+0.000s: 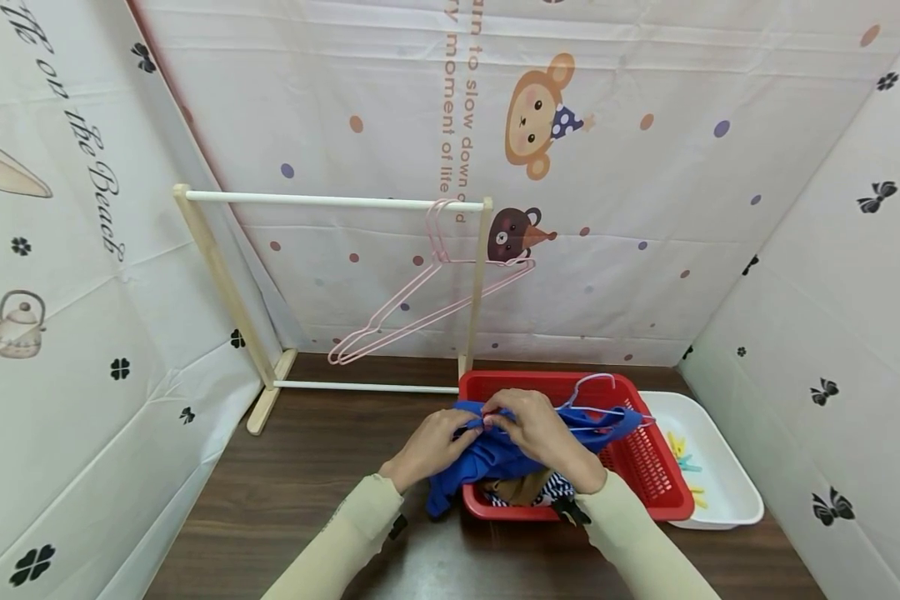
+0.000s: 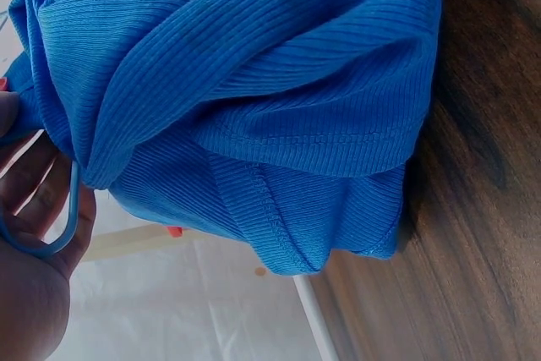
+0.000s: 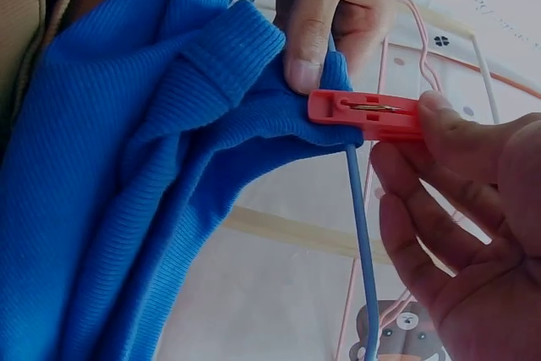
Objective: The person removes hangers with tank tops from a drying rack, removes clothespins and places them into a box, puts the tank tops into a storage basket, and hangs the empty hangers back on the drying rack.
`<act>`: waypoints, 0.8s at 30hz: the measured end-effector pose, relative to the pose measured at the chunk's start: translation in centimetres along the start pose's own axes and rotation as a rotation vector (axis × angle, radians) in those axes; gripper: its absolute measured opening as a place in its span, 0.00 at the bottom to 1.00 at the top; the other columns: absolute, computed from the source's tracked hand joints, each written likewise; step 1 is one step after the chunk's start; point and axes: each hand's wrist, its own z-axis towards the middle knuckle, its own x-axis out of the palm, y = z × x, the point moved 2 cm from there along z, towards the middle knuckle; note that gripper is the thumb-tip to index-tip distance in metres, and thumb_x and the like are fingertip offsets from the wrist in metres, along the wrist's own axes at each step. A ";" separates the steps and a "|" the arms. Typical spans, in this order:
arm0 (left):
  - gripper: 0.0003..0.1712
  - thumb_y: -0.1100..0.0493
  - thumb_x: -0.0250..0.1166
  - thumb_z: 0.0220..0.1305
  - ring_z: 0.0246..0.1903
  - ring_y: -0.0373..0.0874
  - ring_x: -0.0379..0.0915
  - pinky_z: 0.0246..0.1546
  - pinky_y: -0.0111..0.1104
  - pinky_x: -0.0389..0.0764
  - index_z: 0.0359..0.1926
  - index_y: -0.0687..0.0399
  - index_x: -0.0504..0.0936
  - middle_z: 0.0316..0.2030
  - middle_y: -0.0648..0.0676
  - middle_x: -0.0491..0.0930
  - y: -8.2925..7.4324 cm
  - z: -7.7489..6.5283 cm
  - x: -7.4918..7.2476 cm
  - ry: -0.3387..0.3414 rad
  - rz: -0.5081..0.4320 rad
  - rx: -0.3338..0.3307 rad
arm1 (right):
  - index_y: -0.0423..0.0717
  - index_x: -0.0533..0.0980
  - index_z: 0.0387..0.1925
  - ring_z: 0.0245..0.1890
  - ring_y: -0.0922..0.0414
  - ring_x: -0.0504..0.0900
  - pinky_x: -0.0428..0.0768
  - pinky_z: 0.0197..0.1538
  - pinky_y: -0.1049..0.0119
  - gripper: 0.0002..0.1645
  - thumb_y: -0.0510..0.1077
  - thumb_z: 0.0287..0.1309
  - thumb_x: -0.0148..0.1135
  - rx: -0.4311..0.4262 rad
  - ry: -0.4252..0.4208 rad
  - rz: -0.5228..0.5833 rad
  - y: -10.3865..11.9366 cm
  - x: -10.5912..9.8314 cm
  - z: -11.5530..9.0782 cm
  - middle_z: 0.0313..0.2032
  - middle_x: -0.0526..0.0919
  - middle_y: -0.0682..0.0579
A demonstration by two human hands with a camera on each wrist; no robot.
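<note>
A blue ribbed knit top (image 1: 487,454) hangs on a light blue hanger (image 1: 596,379) over the red basket, draping past the basket's left side. My left hand (image 1: 438,442) pinches the top's edge where it lies over the hanger, thumb pressed on the fabric in the right wrist view. Between the thumb and forefinger of my right hand (image 1: 536,425) is a red clothespin (image 3: 363,113), its jaws on the fabric at the hanger wire. Loose folds of the top (image 2: 279,82) fill much of the left wrist view.
The red basket (image 1: 663,492) holds brown and striped cloth (image 1: 521,487). Right of it, a white tray (image 1: 738,492) contains yellow and teal clothespins (image 1: 678,450). Behind stands a drying rack (image 1: 322,200) with pink hangers (image 1: 412,292) at its right end.
</note>
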 end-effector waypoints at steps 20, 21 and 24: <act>0.12 0.53 0.59 0.71 0.46 0.41 0.82 0.54 0.38 0.81 0.50 0.51 0.83 0.45 0.49 0.86 0.1 0.0 0.1 0.015 -0.026 -0.014 | 0.44 0.81 0.51 0.43 0.53 0.87 0.85 0.45 0.58 0.24 0.45 0.51 0.75 0.077 -0.130 -0.047 2.1 -4.0 -0.5 0.46 0.87 0.48; 0.12 0.53 0.59 0.71 0.46 0.41 0.82 0.54 0.38 0.81 0.50 0.50 0.83 0.45 0.49 0.86 0.1 0.0 0.2 0.015 -0.026 -0.016 | 0.44 0.81 0.51 0.43 0.53 0.87 0.86 0.44 0.58 0.25 0.45 0.51 0.75 0.080 -0.141 -0.049 2.0 -4.3 -0.6 0.46 0.87 0.48; 0.12 0.53 0.59 0.71 0.46 0.41 0.82 0.54 0.38 0.81 0.49 0.49 0.83 0.45 0.48 0.86 0.1 0.0 0.2 0.012 -0.030 -0.018 | 0.46 0.80 0.52 0.43 0.53 0.87 0.86 0.43 0.58 0.25 0.46 0.50 0.75 0.092 -0.173 -0.062 1.9 -5.4 -1.0 0.46 0.86 0.49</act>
